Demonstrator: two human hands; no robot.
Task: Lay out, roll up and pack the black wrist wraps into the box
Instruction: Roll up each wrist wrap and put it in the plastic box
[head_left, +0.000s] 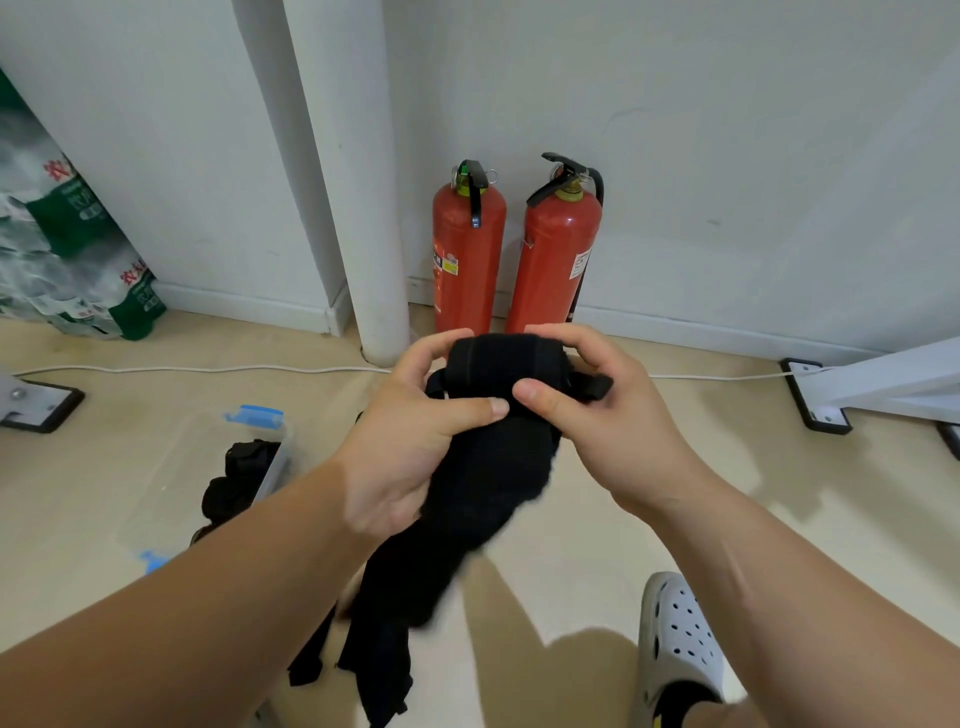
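A black wrist wrap (493, 364) is held in front of me at mid-frame, its top part rolled into a thick bundle. My left hand (410, 431) grips the roll from the left with thumb on its front. My right hand (587, 410) grips it from the right, thumb pressed beside the left thumb. The wrap's loose tail (467, 519) hangs down and blurs toward more black fabric (379, 670) on the floor. A clear plastic box (218, 467) with blue clips lies on the floor at left, with rolled black wraps (234, 483) inside it.
Two red fire extinguishers (467, 260) stand against the wall behind a white pipe (363, 208). A white cable (208, 370) runs along the floor. A pack of bottles (67, 244) leans at left. White frame feet (821, 395) sit at right. My white clog (675, 639) is at lower right.
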